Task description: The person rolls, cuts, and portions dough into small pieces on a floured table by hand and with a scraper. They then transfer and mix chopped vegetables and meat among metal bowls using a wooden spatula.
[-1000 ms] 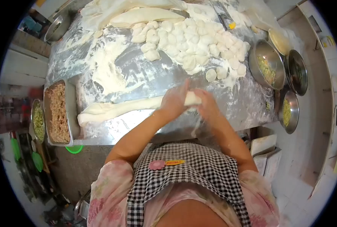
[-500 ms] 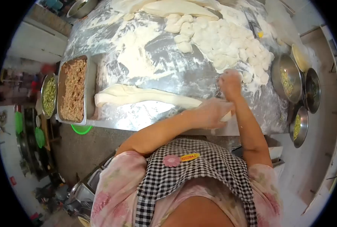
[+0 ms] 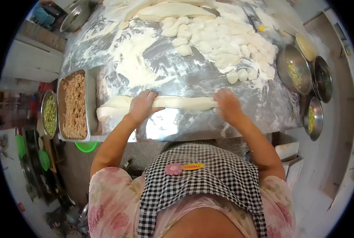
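Surroundings, L side: metal tray [image 3: 91, 107] w/ pinkish-brown filling [image 3: 74, 107], standing at table edge just beyond dough's L end; bowl [image 3: 57, 116] w/ chopped green stuff sitting beside it. Green basin [image 3: 85, 148] showing below edge.
R side: lg steel bowl [image 3: 291, 52] w/ some filling, dark bowl [image 3: 323, 79] next to it, smaller bowl [image 3: 318, 113] nr the corner; all lying clear of R hand.
Far side: flat dough pcs [image 3: 224, 41] crowding together, a few loose ones [image 3: 242, 74] lying nearest R hand; thick dough slab [image 3: 173, 12] resting behind. Flour [image 3: 131, 59] covering much of metal table [image 3: 177, 83].
Main item: dough roll [image 3: 187, 103], 1 pc, lying crosswise nr front edge, btwn tray & R hand; nothing blocking it.
Hands: L hand [image 3: 142, 105] reaching fwd, straddling roll L of its middle, fingers bending over far side, thumb spreading twd R, holding dough. R hand [image 3: 228, 106] meeting roll's R end, blurring; can't tell if fingers are gripping. Forearms angling in from both sides, hands standing well apart.
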{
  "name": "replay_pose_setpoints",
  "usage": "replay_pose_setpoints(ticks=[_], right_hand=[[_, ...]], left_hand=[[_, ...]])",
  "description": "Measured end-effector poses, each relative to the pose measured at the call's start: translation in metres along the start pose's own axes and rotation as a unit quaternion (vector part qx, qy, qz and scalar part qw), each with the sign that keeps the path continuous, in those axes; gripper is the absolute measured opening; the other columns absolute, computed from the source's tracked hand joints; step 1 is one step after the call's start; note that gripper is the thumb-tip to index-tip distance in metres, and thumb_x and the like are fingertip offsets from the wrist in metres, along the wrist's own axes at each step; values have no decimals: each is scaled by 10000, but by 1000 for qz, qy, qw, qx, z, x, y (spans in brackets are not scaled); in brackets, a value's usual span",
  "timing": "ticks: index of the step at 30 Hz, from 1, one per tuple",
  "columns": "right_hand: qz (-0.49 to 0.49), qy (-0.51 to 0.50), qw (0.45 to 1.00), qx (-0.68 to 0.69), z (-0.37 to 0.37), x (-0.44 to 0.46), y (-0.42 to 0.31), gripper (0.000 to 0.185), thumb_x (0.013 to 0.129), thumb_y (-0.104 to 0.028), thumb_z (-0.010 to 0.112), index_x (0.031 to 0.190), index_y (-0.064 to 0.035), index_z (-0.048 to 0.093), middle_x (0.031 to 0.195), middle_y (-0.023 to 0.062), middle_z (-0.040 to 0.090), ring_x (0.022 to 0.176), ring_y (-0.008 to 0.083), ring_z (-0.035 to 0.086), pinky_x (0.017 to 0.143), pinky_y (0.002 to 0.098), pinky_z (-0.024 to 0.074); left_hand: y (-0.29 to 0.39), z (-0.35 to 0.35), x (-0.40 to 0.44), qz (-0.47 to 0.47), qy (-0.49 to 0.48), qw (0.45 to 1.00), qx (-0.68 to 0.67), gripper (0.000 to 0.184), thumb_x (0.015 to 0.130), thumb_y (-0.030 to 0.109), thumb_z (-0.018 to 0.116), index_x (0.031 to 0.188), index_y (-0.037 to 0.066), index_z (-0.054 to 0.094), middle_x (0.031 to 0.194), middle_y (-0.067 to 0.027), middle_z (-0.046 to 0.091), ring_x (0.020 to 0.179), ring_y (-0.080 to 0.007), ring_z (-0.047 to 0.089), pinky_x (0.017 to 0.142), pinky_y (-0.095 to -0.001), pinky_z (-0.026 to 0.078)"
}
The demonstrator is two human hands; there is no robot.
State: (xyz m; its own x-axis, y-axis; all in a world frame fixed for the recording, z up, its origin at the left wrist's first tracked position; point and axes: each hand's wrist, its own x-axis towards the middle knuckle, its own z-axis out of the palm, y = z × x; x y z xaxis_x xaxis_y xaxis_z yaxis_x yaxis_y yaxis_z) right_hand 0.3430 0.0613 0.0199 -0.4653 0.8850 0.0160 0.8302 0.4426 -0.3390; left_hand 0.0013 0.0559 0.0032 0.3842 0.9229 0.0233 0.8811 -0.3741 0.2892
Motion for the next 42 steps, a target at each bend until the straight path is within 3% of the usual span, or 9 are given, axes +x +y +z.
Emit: replay_pose_setpoints(ticks=[5, 9, 16, 23, 26, 32, 38, 41, 42], right_hand=[[69, 17, 982, -173, -49, -69, 42, 299, 721, -186, 662, 982, -91, 553, 1066, 94, 529, 1057, 291, 479, 960, 506, 310], [86, -18, 986, -141, -39, -112, 46, 454, 754, -235, 655, 1154, -83, 502, 1247, 115, 473, 1234, 299, 388, 1043, 567, 187], [196, 12, 970, -142, 8, -43, 65, 733, 822, -374, 587, 1385, -22, 276, 1422, 237, 269, 1322, 416, 230, 1022, 644, 124], [204, 120, 970, -60, -1, -13, 104, 637, 858, -310, 536, 1358, 12, 308, 1383, 207, 351, 1326, 364, 263, 1036, 619, 118], [162, 140, 975, -60, -8, -50, 106, 479, 873, -202, 521, 1293, 5, 424, 1293, 199, 463, 1269, 374, 362, 1044, 539, 218], [339, 322, 837, 286, -26, -89, 160, 248, 894, -174, 529, 1050, -1, 614, 1032, 104, 620, 972, 240, 596, 840, 361, 483], [374, 249, 584, 676, -6, -78, 144, 201, 909, -144, 506, 1032, -24, 612, 941, 55, 623, 834, 150, 599, 687, 276, 509], [308, 199, 565, 739, -12, -59, 114, 192, 910, -160, 507, 971, -20, 624, 913, 56, 613, 863, 141, 589, 657, 262, 508], [304, 190, 626, 693, -17, -54, 115, 174, 896, -152, 520, 943, -23, 628, 902, 59, 614, 849, 155, 592, 654, 272, 506]], left_hand=[[81, 3, 35, 66, -37, 994, -80, 483, 686, 392, 732, 1015, 79, 565, 993, -81, 558, 934, -253, 537, 777, -351, 466], [121, 36, 40, 194, 8, 981, -1, 721, 717, 428, 690, 1278, 57, 430, 1164, -123, 499, 1108, -288, 454, 951, -418, 359], [118, 60, 57, 100, -60, 993, -11, 705, 777, 419, 634, 1338, 82, 372, 1116, -121, 505, 1034, -270, 479, 862, -410, 401], [139, 27, 55, 2, -87, 995, 49, 693, 743, 406, 682, 1322, 135, 416, 1089, -135, 505, 1020, -285, 478, 887, -432, 379], [183, 44, 93, 105, -63, 992, -31, 748, 708, 366, 725, 1307, 49, 408, 1129, -138, 489, 1075, -288, 455, 930, -410, 344], [278, 92, 185, 181, -51, 980, -64, 675, 708, 318, 718, 1262, 48, 442, 1143, -123, 502, 1084, -291, 465, 920, -417, 370], [268, 107, 186, 199, -44, 954, -219, 577, 713, 242, 712, 1220, 84, 487, 1103, -125, 544, 1041, -310, 504, 886, -406, 413], [265, 85, 177, 162, -75, 954, -242, 522, 699, 200, 716, 1164, 66, 517, 1156, -147, 555, 1055, -336, 517, 879, -411, 422], [265, 76, 177, 143, -89, 946, -277, 514, 698, 185, 716, 1157, 58, 524, 1141, -158, 565, 1047, -334, 530, 870, -404, 431]])
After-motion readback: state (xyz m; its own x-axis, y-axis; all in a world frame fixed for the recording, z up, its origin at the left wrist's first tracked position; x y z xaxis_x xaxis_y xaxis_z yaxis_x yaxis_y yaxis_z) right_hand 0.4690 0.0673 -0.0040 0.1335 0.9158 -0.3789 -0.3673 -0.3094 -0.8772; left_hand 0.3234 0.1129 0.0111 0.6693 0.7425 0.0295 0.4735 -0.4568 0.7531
